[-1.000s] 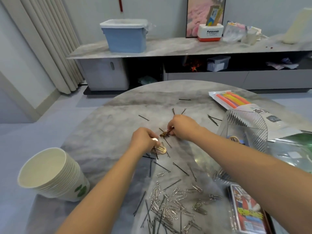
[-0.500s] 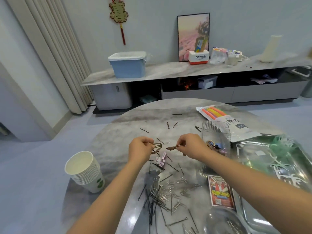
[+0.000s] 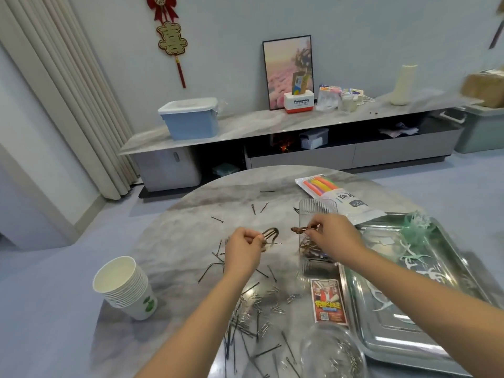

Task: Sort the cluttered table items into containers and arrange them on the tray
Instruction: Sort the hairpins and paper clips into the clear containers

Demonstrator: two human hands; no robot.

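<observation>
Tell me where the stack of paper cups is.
In the head view, the paper cups stand near the table's left edge, left of the left forearm and the scattered hairpins.

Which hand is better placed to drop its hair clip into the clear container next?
Right. The right hand pinches a brown clip just above the clear container; the left hand holds its clip farther off, over the table.

left hand point(image 3: 241, 248) raised, fingers pinched, right hand point(image 3: 334, 236) likewise
</observation>
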